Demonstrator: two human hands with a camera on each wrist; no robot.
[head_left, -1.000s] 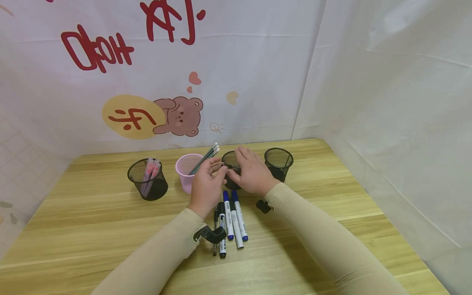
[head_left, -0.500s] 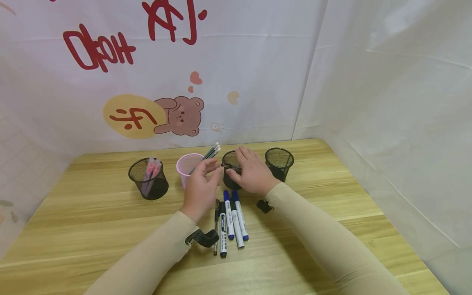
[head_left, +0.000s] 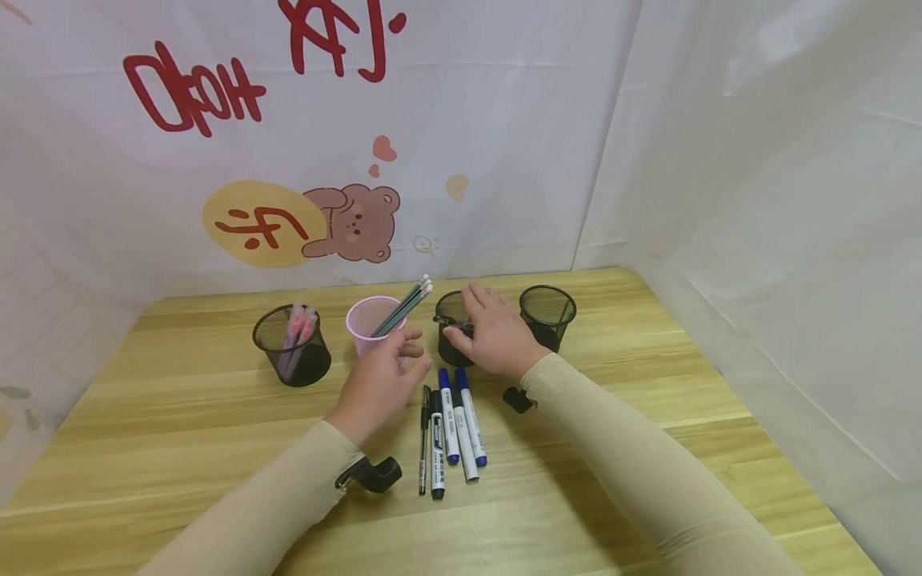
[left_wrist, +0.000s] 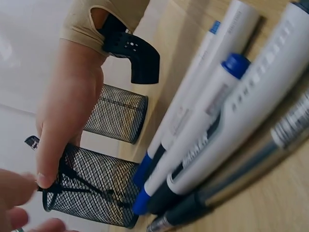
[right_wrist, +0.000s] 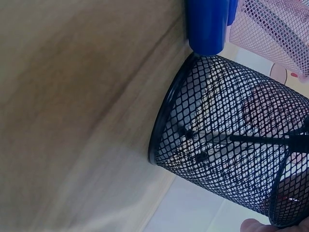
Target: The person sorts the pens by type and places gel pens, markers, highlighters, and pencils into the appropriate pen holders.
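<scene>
My right hand (head_left: 500,332) rests at the rim of a black mesh pen cup (head_left: 454,350), fingers stretched out, thumb on the near side. Dark pens (right_wrist: 260,139) lean inside that cup, visible through its mesh in both wrist views. My left hand (head_left: 378,384) hovers in front of the pink mesh cup (head_left: 358,322), fingers relaxed, nothing held. Green pencils (head_left: 402,310) with white erasers stand in the pink cup. On the table below lie blue-capped markers (head_left: 448,416), a white marker (head_left: 464,452), a black-capped marker (head_left: 438,456) and a black gel pen (head_left: 423,440).
A black mesh cup (head_left: 291,348) with pink-topped pens stands at the left. Another black mesh cup (head_left: 547,316) stands right of my right hand. A printed white curtain (head_left: 504,160) rises behind the wooden table (head_left: 180,400).
My left hand has drawn away from the middle black cup, down and to the left, leaving the pens there. My right hand has stayed at the cup.
</scene>
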